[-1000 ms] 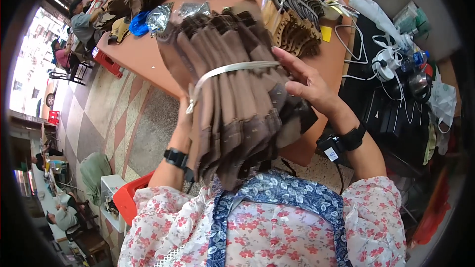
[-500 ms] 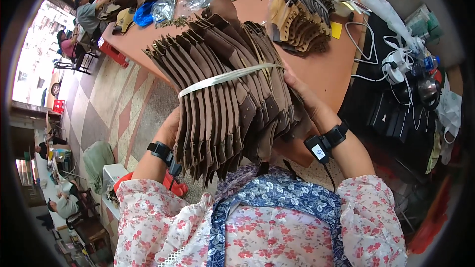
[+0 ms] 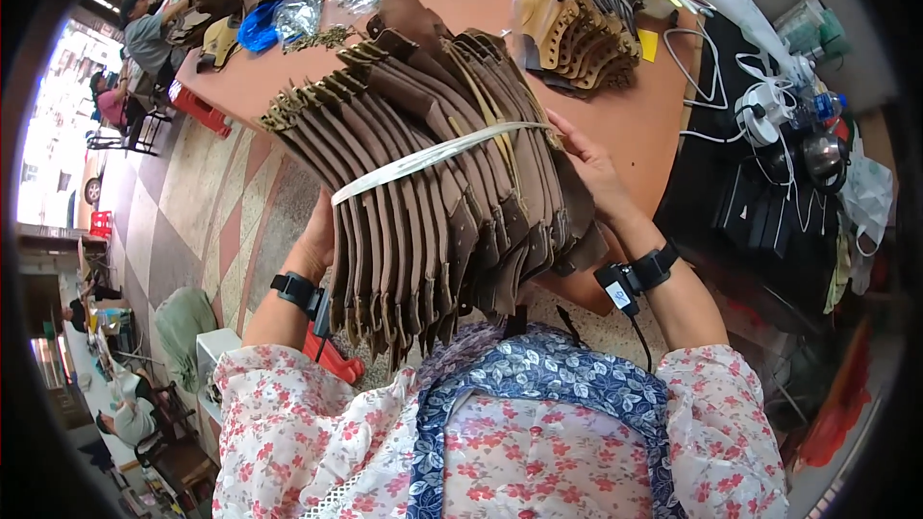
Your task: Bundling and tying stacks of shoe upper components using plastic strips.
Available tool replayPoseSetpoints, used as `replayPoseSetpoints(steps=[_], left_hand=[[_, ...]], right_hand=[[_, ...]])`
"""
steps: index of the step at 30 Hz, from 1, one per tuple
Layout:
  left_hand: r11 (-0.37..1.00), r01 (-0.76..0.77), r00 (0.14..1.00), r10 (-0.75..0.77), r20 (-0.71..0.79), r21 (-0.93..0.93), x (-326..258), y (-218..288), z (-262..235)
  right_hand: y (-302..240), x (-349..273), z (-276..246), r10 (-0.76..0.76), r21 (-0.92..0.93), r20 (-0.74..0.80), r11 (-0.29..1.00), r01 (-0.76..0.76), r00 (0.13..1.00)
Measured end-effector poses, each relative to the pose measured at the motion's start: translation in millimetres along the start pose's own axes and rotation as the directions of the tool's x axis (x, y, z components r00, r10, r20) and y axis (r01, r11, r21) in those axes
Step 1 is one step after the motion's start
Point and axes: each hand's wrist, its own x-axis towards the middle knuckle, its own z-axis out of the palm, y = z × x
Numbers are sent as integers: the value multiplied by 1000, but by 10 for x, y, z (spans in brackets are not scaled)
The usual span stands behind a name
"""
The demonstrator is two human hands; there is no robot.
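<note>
A thick bundle of brown leather pieces [image 3: 399, 221] is held up in front of me, over the near edge of the table. A pale band [image 3: 423, 163] runs around its middle and keeps the layers together. My left hand [image 3: 318, 235] grips the bundle's left side, its fingers mostly hidden behind the leather. Against the right side presses my right hand [image 3: 588, 168], with its fingers running behind the outer pieces. Stitched edges and small holes show along the lower ends of the layers.
On the orange-brown table [image 3: 635, 149] lie another tied bundle of tan and dark leather [image 3: 572, 34], clear plastic bags [image 3: 301, 14] and a blue plastic piece [image 3: 258, 31]. White cables and a power adapter [image 3: 766, 115] sit at right. Other people [image 3: 144, 34] sit far left.
The bundle has tipped slightly and shifted a little to the left, showing more of its upper edges. Both hands have stayed on it.
</note>
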Motion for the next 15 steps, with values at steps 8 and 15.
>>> replayPoseSetpoints(steps=[8, 15], left_hand=[[987, 62, 977, -90, -194, -147, -28, 126, 190], [994, 34, 965, -58, -255, -100, -108, 144, 310]], right_hand=[[-116, 236, -65, -360, -671, 31, 684, 287, 932], [-348, 214, -144, -468, -560, 196, 668, 490, 862]])
